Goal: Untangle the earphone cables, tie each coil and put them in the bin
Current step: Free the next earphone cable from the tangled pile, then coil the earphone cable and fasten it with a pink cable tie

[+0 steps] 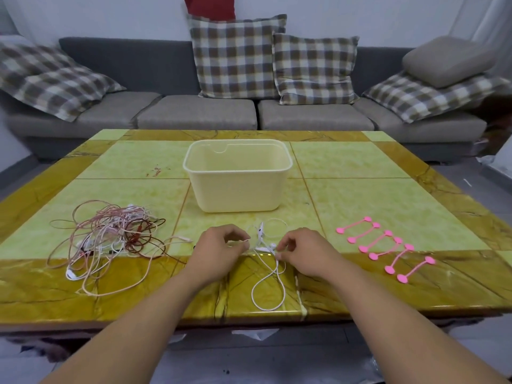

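Observation:
A white earphone cable (268,286) lies loose on the table between my hands, one loop reaching toward the near edge. My left hand (219,250) pinches the cable near its plug end. My right hand (303,252) pinches it beside the earbuds (273,246). A tangle of pink, white and dark red earphone cables (110,239) sits to the left. Several pink silicone cable ties (385,246) lie in a row on the right. The cream plastic bin (238,173) stands behind my hands with nothing inside.
The green and yellow marble-patterned table (360,167) runs back to a grey sofa (199,112) with checked cushions. Its near edge is just below the white cable's loop.

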